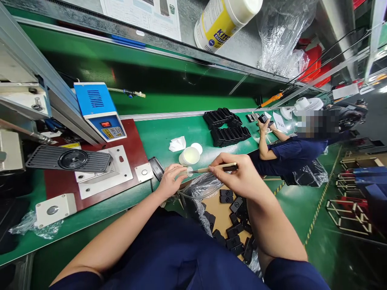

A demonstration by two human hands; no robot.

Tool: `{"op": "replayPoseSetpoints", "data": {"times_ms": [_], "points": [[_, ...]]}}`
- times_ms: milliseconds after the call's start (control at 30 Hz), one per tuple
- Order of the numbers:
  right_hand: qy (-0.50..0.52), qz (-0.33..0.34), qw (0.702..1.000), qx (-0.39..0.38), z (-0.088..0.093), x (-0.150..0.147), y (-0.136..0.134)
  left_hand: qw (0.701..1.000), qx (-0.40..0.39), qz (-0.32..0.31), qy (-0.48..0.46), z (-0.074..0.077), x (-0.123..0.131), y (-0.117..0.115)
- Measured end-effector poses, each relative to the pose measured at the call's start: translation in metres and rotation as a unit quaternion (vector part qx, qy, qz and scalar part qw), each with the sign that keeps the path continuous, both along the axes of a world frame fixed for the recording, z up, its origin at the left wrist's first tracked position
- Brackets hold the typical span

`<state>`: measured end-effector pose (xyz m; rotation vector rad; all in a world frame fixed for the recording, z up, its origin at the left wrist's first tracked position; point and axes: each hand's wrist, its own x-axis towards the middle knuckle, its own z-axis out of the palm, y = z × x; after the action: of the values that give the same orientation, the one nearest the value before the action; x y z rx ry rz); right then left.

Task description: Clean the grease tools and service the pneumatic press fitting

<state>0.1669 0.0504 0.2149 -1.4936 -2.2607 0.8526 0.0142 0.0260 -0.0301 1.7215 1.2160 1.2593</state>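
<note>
My left hand (pixel 169 180) is closed, pinching a small pale round part (pixel 189 171) at the edge of the green bench. My right hand (pixel 238 174) grips a thin brush with a wooden handle (pixel 216 168), held level, its tip touching the small part. Just behind the hands stands a white round cup (pixel 190 155) holding pale paste, with its lid (pixel 197 148) beside it. Below my hands a cardboard box (pixel 220 211) lined with clear plastic holds several small black parts (pixel 236 231).
A black speaker grille (pixel 68 160) lies on a metal fixture on a red-brown mat. A blue control box (pixel 101 110) stands behind it. Rows of black parts (pixel 226 127) lie further along the green bench (pixel 157 135). A co-worker (pixel 290 151) sits to the right, handling a black part.
</note>
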Motion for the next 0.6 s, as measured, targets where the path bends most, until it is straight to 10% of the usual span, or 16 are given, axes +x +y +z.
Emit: {"op": "replayPoseSetpoints", "data": {"times_ms": [600], "points": [[-0.006, -0.025, 0.999, 0.026, 0.005, 0.0, -0.002, 1.0, 0.01, 0.007, 0.002, -0.004, 0.003, 0.001]]}}
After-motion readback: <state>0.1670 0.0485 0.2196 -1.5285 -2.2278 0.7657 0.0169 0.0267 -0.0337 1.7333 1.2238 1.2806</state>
